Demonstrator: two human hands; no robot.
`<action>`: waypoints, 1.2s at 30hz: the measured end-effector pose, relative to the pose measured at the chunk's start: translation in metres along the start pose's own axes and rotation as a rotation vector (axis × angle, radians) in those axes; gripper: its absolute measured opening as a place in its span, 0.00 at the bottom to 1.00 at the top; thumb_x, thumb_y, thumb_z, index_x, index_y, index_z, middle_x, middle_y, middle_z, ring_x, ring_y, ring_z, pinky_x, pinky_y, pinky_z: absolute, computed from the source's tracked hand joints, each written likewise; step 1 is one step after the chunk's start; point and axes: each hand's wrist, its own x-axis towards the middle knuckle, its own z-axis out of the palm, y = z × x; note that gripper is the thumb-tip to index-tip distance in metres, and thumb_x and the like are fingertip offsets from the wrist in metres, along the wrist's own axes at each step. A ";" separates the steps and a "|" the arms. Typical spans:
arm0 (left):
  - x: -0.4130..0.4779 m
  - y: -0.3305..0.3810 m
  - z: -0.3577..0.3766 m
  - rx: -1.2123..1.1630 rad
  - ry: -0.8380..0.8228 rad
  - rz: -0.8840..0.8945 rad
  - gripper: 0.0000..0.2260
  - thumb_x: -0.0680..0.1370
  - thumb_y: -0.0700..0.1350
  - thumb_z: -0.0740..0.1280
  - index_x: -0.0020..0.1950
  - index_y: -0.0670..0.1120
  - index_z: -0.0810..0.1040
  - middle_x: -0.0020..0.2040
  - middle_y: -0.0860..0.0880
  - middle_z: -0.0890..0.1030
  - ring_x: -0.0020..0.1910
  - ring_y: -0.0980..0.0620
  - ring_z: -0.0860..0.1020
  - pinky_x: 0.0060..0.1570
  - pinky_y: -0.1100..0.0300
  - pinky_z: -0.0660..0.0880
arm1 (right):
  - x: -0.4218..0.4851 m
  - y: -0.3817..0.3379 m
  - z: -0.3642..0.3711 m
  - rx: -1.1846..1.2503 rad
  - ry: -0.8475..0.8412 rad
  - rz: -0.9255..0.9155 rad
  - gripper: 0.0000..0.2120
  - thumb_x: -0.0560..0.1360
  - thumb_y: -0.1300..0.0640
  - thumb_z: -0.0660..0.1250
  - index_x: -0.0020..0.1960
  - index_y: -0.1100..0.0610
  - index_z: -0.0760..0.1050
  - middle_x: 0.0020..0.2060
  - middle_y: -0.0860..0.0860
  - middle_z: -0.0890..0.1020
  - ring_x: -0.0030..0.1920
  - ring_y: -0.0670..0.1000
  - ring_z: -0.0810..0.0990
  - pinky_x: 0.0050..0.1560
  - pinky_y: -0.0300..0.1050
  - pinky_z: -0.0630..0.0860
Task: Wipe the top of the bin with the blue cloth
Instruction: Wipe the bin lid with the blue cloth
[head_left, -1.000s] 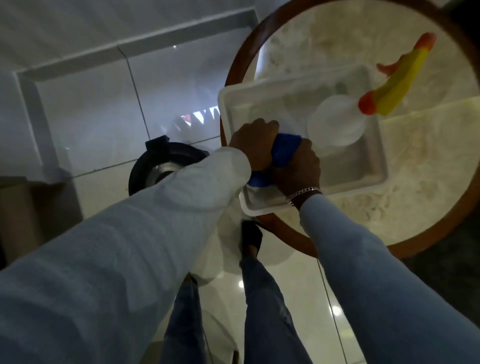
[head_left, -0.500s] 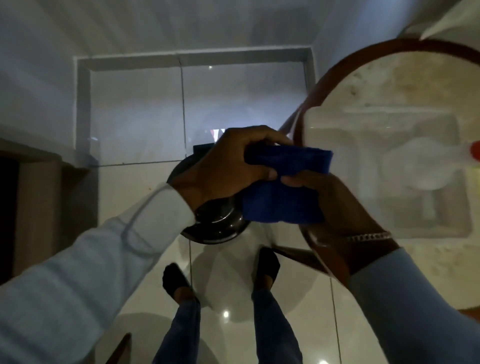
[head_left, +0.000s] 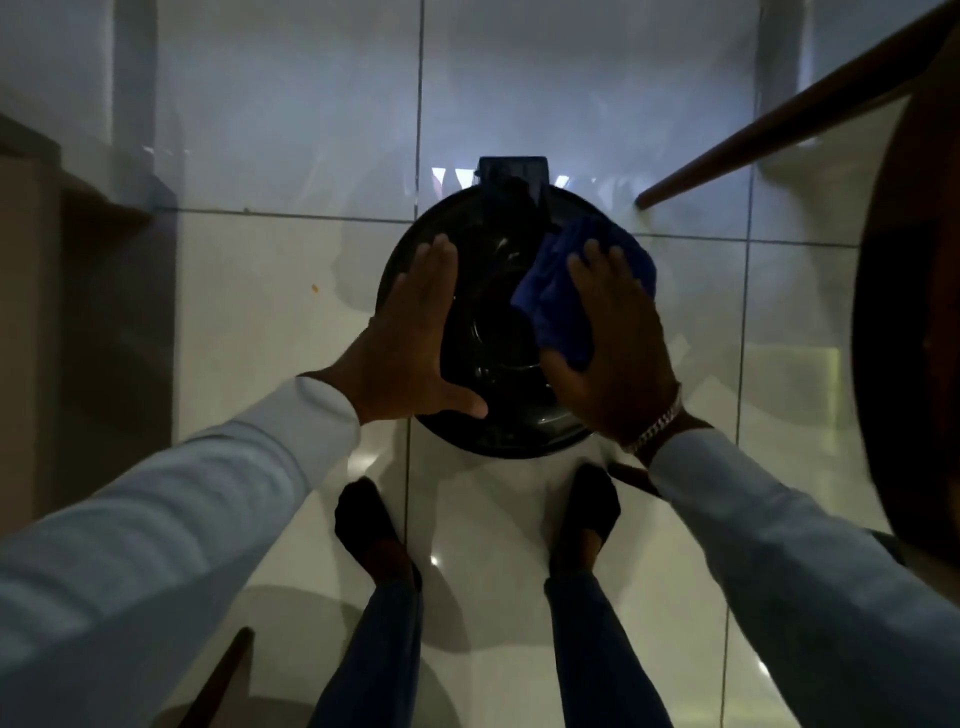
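On bin lid (head_left: 498, 332) | crumpled blue cloth (head_left: 566, 312) (dark, bunched) | right hand (head_left: 618, 343) flat

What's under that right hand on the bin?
The blue cloth lies under the right hand, pressed flat on the black bin lid. Its far edge sticks out past the fingers. The lid beneath the cloth is hidden.

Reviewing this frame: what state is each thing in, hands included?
Bin lid: closed, dark, glossy.
Blue cloth: crumpled, pressed onto the lid's right side.
Right hand: flat, fingers spread on the cloth.
Left hand: open, flat at the lid's left edge, holding nothing.
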 end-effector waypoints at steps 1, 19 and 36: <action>0.002 -0.004 0.001 0.020 0.019 0.020 0.64 0.60 0.66 0.74 0.75 0.49 0.30 0.78 0.49 0.33 0.76 0.51 0.32 0.74 0.53 0.36 | -0.002 0.002 0.006 -0.049 0.035 -0.011 0.38 0.71 0.47 0.68 0.74 0.63 0.58 0.75 0.61 0.61 0.76 0.61 0.56 0.74 0.64 0.57; 0.011 -0.022 -0.002 0.202 0.020 0.080 0.63 0.58 0.73 0.69 0.77 0.47 0.36 0.79 0.48 0.36 0.77 0.50 0.35 0.73 0.57 0.35 | -0.006 0.008 0.049 -0.227 0.212 0.223 0.34 0.75 0.37 0.56 0.76 0.51 0.54 0.77 0.57 0.56 0.77 0.62 0.51 0.74 0.67 0.50; 0.012 -0.027 0.005 0.168 0.065 0.088 0.62 0.59 0.74 0.68 0.77 0.47 0.36 0.79 0.50 0.35 0.77 0.52 0.33 0.72 0.58 0.33 | 0.052 -0.004 0.053 -0.221 0.316 0.266 0.29 0.76 0.43 0.57 0.74 0.50 0.58 0.74 0.58 0.63 0.73 0.64 0.60 0.70 0.72 0.55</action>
